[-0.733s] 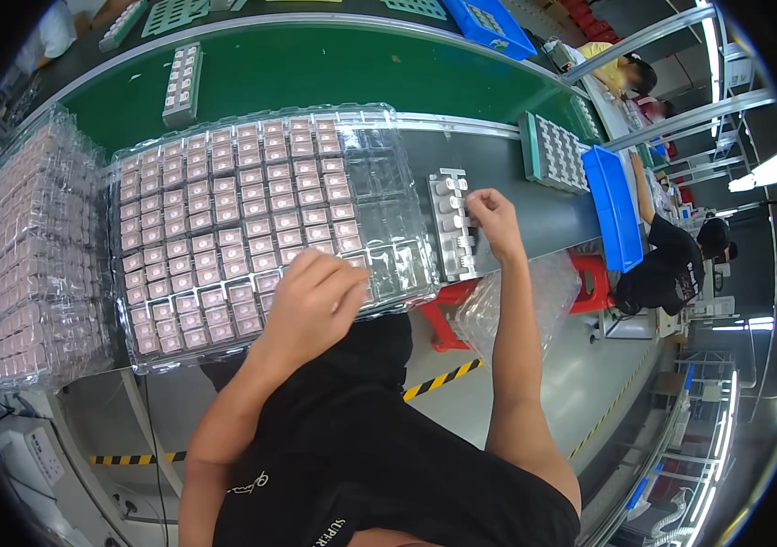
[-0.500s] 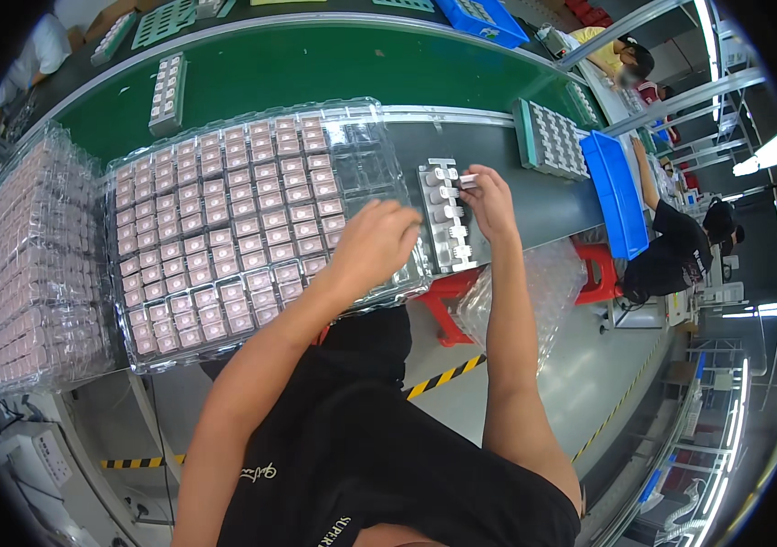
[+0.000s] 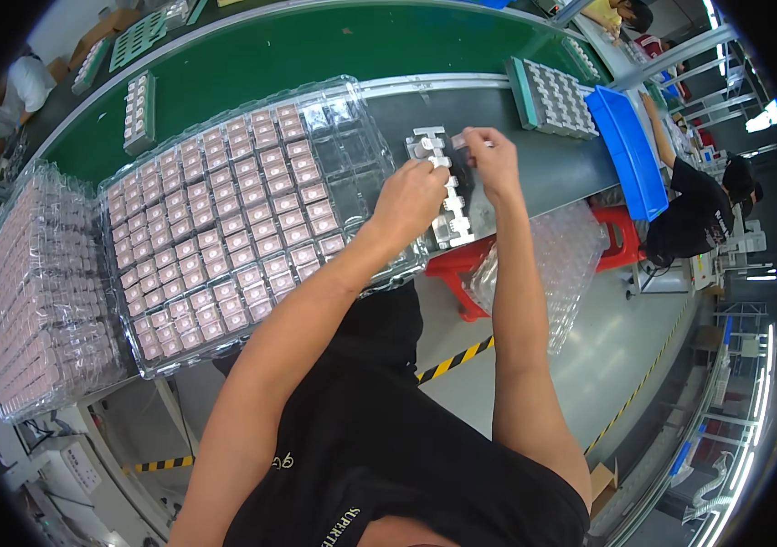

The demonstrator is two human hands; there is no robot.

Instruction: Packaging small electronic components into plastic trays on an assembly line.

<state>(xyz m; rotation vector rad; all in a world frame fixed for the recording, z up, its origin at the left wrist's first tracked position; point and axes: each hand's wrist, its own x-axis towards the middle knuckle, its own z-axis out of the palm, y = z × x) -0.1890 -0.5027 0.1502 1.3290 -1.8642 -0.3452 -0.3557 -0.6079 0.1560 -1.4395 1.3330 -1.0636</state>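
A narrow fixture (image 3: pixel 455 228) holding a row of white plastic parts lies on the dark bench top. My left hand (image 3: pixel 414 202) reaches over its left side, fingers bent down among the parts; what they pinch is hidden. Just right of the fixture's far end, my right hand (image 3: pixel 495 166) pinches a small pale pinkish piece (image 3: pixel 460 141) between thumb and fingers. To the left lies a clear plastic tray (image 3: pixel 344 137) filled with rows of small pink blocks (image 3: pixel 235 208); its right-hand columns hold none.
A tall stack of filled clear trays (image 3: pixel 46 292) stands at far left. Beyond is a green conveyor belt (image 3: pixel 252 59) bearing a loaded fixture (image 3: pixel 138 114). A block of white parts (image 3: pixel 557 98) and a blue bin (image 3: pixel 630 150) are at right. Below the bench, clear trays (image 3: pixel 543 264) rest on a red stool (image 3: pixel 621 237).
My left hand has moved right, from the tray's edge onto the fixture. My right hand has drawn its small piece slightly away from the fixture. The whole view has shifted a little.
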